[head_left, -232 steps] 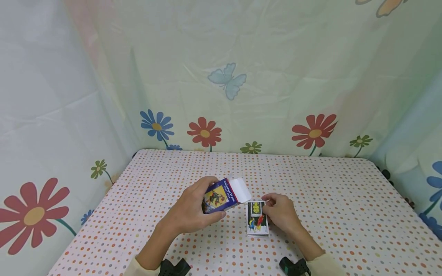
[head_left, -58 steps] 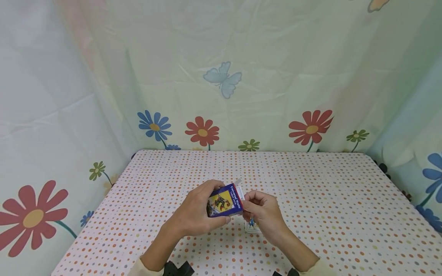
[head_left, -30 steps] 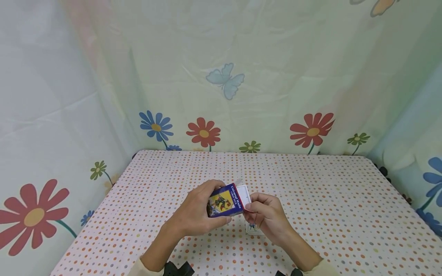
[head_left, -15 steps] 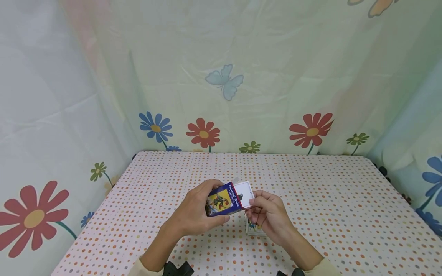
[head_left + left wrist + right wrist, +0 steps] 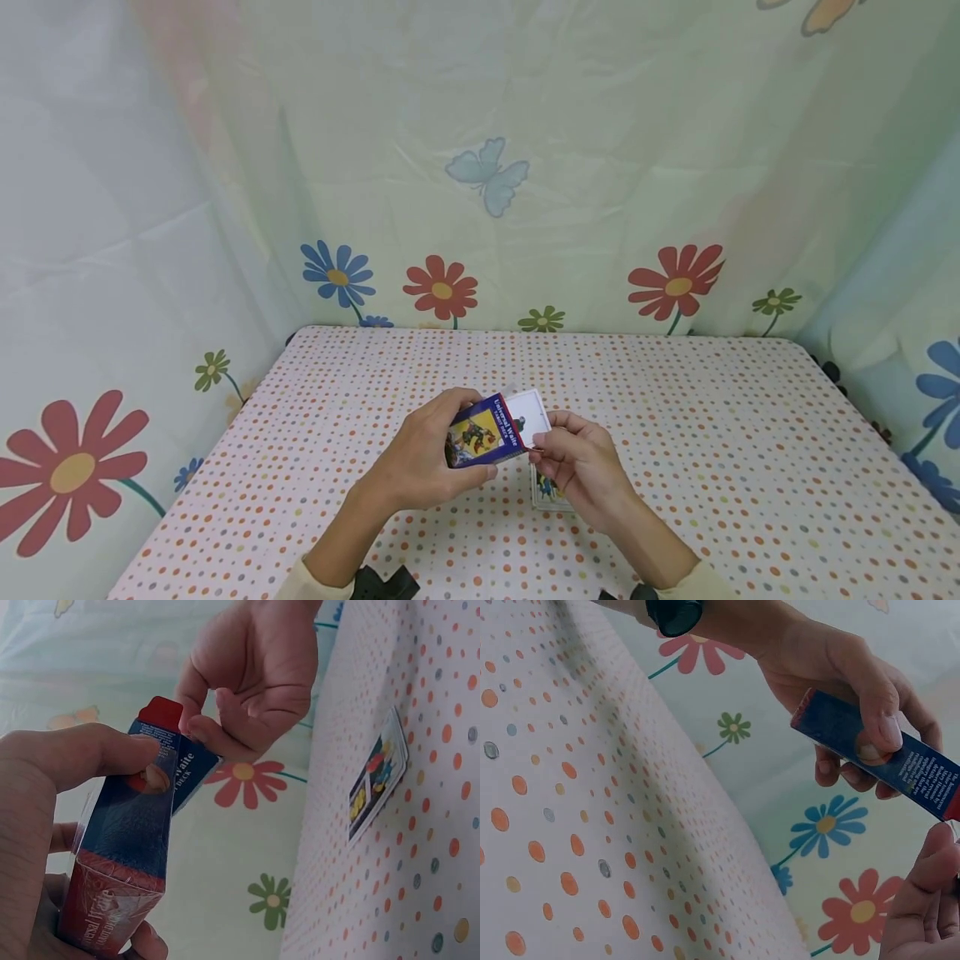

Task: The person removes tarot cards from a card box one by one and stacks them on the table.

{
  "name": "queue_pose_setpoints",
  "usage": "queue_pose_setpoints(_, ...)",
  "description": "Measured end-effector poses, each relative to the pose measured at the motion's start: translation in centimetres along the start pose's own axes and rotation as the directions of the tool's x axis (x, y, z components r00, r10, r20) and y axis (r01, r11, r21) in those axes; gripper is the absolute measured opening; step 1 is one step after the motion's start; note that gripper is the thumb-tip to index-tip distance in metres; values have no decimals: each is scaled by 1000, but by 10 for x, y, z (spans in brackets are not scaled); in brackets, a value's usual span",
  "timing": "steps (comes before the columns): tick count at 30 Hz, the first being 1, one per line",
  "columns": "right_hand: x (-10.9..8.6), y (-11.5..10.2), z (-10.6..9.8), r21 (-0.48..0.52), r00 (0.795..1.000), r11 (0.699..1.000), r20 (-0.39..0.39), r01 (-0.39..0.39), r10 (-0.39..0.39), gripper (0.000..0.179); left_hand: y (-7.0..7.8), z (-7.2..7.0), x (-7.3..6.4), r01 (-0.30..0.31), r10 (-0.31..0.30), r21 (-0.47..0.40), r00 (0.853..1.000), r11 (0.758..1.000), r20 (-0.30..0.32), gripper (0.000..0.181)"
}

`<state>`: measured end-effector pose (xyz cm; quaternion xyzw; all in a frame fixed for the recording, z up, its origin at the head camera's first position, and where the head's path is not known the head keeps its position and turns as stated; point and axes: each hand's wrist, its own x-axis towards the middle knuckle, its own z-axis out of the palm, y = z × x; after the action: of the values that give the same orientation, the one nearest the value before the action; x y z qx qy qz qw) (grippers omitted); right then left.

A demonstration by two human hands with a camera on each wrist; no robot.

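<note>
My left hand [image 5: 420, 467] grips a blue "Universal Waite" tarot deck box [image 5: 474, 433], held tilted above the table with its end facing right. A white-bordered card [image 5: 527, 408] with a small dark figure sticks out of that end. Thumb and fingers of my right hand [image 5: 588, 475] pinch the card's near corner. In the left wrist view, a red flap [image 5: 161, 712] stands up from the box's end. Below the right hand a small pile of picture cards [image 5: 549, 493] lies face up on the table, partly hidden by that hand in the head view.
A dotted cloth covers the table [image 5: 675, 433]. Behind it and at both sides hangs a curtain [image 5: 585, 192] printed with flowers and a butterfly. Black wrist devices [image 5: 385, 583] sit at both cuffs.
Earlier my right hand was at the card pile; it has since moved to the box's end. Over the last second, the card has slid further out of the box.
</note>
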<state>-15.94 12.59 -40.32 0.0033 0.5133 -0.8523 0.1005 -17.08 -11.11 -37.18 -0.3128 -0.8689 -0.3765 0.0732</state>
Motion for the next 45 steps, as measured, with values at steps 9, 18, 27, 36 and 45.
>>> queue_pose_setpoints(9,0,-5,0,14,999,1000,-48,-19,20,29,-2,0,1,-2,2,11,1000,1000,-13,77)
queue_pose_setpoints(18,0,-7,0,28,996,999,-87,-19,21,40,-2,1,1,10,-10,3,1000,1000,-3,75)
queue_pose_setpoints(27,1,-6,1,18,995,1000,-93,-18,19,49,-3,1,1,8,-8,5,1000,1000,-8,75)
queue_pose_setpoints(36,2,-6,0,44,994,999,-113,7,-2,47,-2,1,1,3,-3,7,1000,1000,-6,75)
queue_pose_setpoints(45,4,-5,-2,50,986,998,-169,25,-16,49,-2,1,1,11,-11,0,1000,1000,4,76)
